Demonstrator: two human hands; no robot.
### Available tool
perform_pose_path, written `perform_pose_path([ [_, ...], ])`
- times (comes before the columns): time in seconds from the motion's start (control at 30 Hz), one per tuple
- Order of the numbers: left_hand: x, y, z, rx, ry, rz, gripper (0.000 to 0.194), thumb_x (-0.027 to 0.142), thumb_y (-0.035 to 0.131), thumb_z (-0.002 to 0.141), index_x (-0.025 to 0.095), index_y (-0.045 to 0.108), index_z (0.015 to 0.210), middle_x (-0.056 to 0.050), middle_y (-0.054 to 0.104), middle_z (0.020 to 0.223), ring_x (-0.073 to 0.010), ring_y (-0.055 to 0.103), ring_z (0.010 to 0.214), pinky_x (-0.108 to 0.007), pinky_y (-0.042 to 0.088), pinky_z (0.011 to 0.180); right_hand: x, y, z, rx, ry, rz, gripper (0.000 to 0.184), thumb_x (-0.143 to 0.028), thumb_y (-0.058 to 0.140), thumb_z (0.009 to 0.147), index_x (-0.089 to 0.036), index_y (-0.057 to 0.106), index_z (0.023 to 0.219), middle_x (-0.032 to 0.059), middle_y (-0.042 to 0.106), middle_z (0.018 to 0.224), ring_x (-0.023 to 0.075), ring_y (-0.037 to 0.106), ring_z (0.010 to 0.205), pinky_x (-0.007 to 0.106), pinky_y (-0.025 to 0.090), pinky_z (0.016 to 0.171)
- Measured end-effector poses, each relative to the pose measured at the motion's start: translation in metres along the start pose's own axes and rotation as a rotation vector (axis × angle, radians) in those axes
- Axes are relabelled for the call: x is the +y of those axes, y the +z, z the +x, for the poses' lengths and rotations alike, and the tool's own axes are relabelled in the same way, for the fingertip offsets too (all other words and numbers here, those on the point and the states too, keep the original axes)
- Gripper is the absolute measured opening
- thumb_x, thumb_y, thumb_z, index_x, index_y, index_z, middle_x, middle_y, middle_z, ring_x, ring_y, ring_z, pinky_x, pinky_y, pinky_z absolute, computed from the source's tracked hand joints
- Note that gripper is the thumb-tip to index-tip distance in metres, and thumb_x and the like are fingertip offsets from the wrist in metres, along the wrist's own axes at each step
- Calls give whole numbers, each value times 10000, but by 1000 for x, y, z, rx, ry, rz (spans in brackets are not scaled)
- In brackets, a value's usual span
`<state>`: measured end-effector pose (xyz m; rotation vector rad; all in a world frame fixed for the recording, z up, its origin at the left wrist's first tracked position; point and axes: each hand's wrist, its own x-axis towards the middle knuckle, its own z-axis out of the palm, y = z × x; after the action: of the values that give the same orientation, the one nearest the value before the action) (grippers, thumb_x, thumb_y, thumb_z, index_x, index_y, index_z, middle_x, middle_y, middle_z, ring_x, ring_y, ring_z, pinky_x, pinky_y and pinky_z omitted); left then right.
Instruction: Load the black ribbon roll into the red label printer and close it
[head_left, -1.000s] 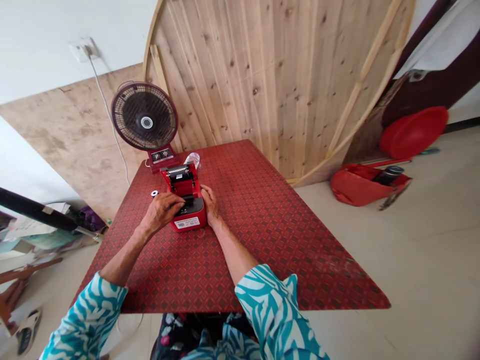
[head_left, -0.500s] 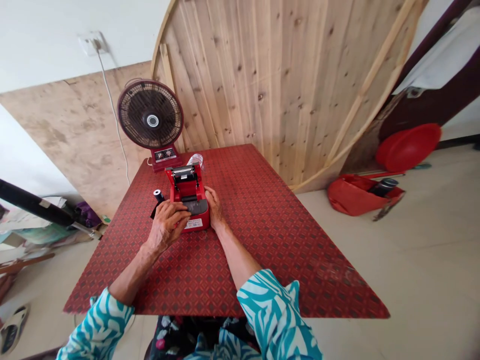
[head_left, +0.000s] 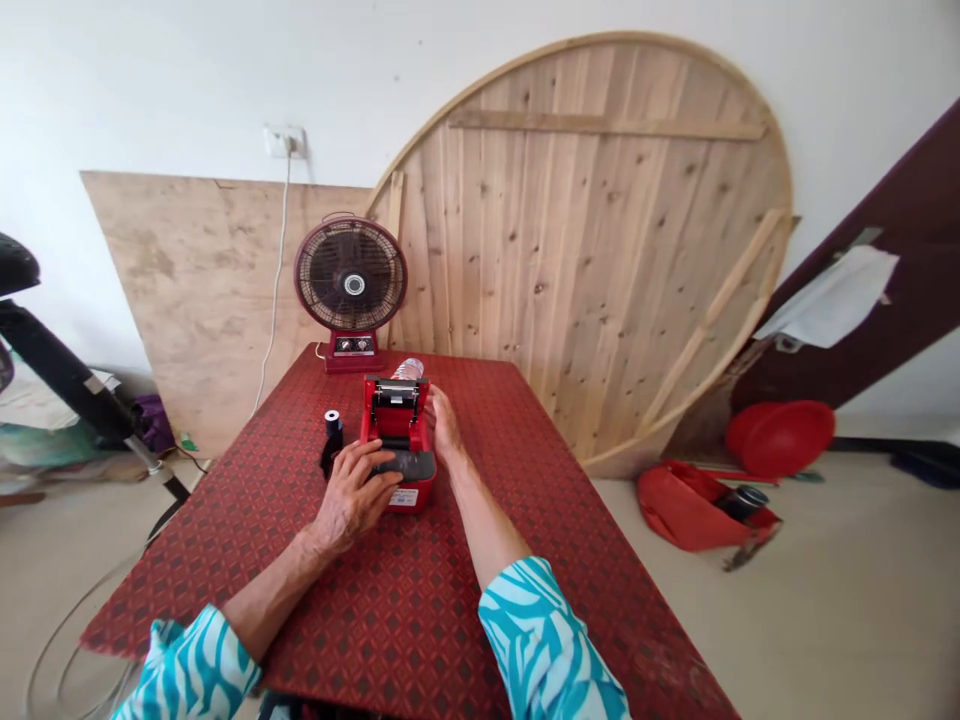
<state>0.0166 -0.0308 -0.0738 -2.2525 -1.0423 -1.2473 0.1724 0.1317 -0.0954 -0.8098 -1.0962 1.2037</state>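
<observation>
A red label printer stands on the table with its lid raised, showing a dark roller inside. My left hand grips its front left corner, fingers laid across the dark front panel. On the other side, my right hand holds the printer's right wall near the raised lid, and its fingertips are partly hidden behind it. A small black roll with a white core stands upright left of the printer, beside a dark object I cannot make out.
Behind the printer lies a clear plastic bottle. A dark red fan stands at the table's back left corner. The patterned red table reaches toward me. A round wooden board leans on the wall. Right, a red bag lies on the floor.
My view has levelled and lifted, so more wall shows. My right hand has slid back along the printer's side toward the lid. The left hand stays at the front.
</observation>
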Motion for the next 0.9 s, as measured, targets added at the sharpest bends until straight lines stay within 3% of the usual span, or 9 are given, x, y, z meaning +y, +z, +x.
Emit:
perform_pose_path([
  [0.23, 1, 1, -4, -1, -24, -39, 171, 194, 590, 872, 231, 679, 1012, -82, 668, 1121, -256, 521, 1216, -485, 414, 1019, -6, 0, -14, 120, 113, 19, 471, -660, 528, 712, -216, 669, 775, 29, 700, 1071, 203, 616, 1004, 311, 472, 837],
  [0.33, 1, 0, -7, -24, -40, -51, 185, 207, 595, 865, 238, 687, 1023, -89, 663, 1142, -270, 512, 1227, -505, 403, 1027, -5, -6, -34, 131, 59, -26, 337, -536, 663, 644, -204, 660, 706, 29, 690, 1093, 196, 602, 1018, 305, 452, 867],
  [0.43, -2, -2, -7, -32, -86, -125, 180, 237, 596, 869, 245, 698, 1016, -90, 652, 1168, -278, 499, 1244, -516, 386, 1043, -3, -7, -51, 112, 99, 51, 268, -419, 716, 594, -218, 663, 763, 12, 687, 1095, 180, 616, 955, 306, 463, 841],
  [0.5, -8, -2, -5, 39, -213, -225, 201, 260, 550, 900, 238, 696, 1036, -99, 632, 1201, -263, 502, 1243, -496, 394, 1041, -3, -5, -58, 115, 114, 97, 273, -395, 711, 589, -225, 666, 798, 5, 686, 1082, 172, 617, 927, 302, 470, 819],
  [0.63, -26, 7, 2, 247, -660, -478, 275, 351, 520, 915, 197, 667, 1089, -111, 633, 1195, -236, 556, 1167, -444, 418, 1024, 0, -3, -59, 134, 128, 114, 288, -387, 690, 599, -228, 665, 838, -3, 694, 999, 170, 617, 898, 300, 477, 794],
  [0.77, -37, 23, 8, 259, -1069, -897, 458, 444, 662, 782, 169, 620, 1146, -95, 682, 1077, -241, 643, 989, -393, 499, 890, 2, -5, -58, 136, 116, 100, 290, -383, 670, 625, -225, 662, 868, -4, 704, 950, 171, 630, 858, 315, 492, 783],
  [0.9, -43, 35, 13, 350, -1263, -1073, 508, 290, 720, 680, 166, 599, 1157, -110, 654, 1175, -231, 640, 1029, -363, 501, 894, 3, -6, -58, 109, 123, 80, 340, -385, 658, 658, -225, 660, 958, 0, 713, 918, 174, 642, 836, 330, 506, 778],
])
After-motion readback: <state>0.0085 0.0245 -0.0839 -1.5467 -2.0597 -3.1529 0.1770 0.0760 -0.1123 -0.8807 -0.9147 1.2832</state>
